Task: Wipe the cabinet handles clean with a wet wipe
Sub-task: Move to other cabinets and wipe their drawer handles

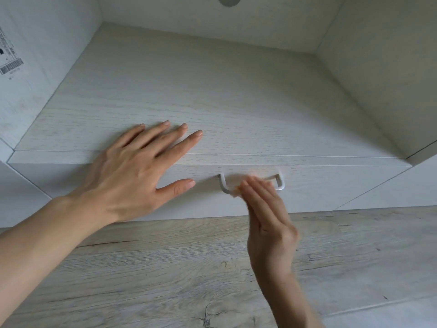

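At the drawer front, right hand: my right hand (267, 218) reaches up to the handle, fingers straight and held together, pressing a wad of wet wipe (236, 191) against the bar; the wipe shows only as a pale blurred bit by my fingertips
Left hand: my left hand (132, 171) lies flat and open, fingers spread on the cabinet top (212, 102), thumb hanging over the front edge onto the drawer face; it grips nothing
Handle: a light-coloured U-shaped handle (280, 183) on the drawer front (319, 188), its middle hidden by my right fingers, both ends showing either side
Cabinet: pale wood-grain, with side walls rising left and right of the top surface
Left wall: a sticker with barcodes (10, 65) near the frame edge
Floor: grey wood-look planks (165, 268) below the drawer, under both my forearms
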